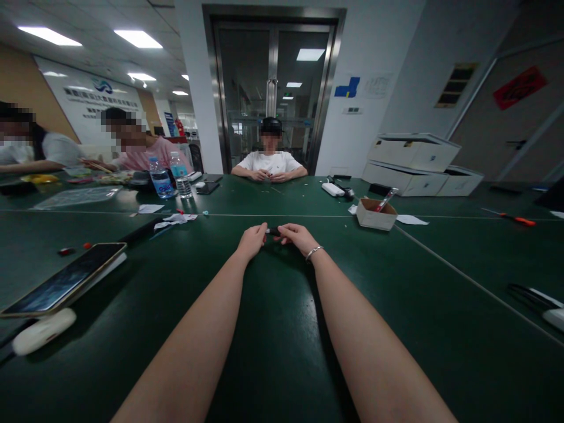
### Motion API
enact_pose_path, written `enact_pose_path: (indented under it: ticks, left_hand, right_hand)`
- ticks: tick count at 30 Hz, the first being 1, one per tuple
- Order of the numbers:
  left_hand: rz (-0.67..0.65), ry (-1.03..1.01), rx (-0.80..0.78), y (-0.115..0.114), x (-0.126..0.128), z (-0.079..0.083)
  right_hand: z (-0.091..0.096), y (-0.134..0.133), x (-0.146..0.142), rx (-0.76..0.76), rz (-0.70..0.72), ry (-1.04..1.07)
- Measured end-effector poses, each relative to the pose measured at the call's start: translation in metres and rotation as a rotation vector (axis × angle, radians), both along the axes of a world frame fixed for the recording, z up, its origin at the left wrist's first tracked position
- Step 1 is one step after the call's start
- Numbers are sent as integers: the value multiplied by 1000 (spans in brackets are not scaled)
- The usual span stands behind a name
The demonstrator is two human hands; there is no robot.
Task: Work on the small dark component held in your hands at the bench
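Observation:
Above the dark green table [273,329], both arms reach forward to a small dark cylindrical object with a silvery part [272,231]; it is too small to tell its kind. My left hand [252,241] is closed, pinching the silvery end at its left, with a speck of red showing by the fingertips. From the other side, my right hand [300,238] pinches the dark end between thumb and fingers, and a metal bracelet [314,253] circles that wrist. Most of the object is hidden by the fingers.
A phone [66,279] and a white rounded case [45,332] lie at left. Two water bottles [161,178] stand farther back. An open cardboard box [376,215] sits ahead right, before white boxes [409,167]. A screwdriver [520,220] lies far right. People sit opposite and at left.

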State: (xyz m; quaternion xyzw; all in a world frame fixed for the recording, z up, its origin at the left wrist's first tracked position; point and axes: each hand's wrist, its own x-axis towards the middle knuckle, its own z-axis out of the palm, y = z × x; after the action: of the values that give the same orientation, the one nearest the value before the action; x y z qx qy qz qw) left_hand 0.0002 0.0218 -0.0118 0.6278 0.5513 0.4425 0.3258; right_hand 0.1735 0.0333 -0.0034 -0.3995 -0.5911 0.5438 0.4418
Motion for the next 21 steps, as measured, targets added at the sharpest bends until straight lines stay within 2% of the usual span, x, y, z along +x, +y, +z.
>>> enact_pose_path:
  ticks: [5,10,21]
  left_hand:
    - [-84,-163,-16,-5,2,4]
    - [-97,-275,-39,-7,3,10]
    - [-60,-289,-45,-4,3,8]
  right_hand:
    - [-1,1,0,-3,-38,4]
    - [-1,1,0,48,-61,3]
    - [-3,2,1,27,-77,18]
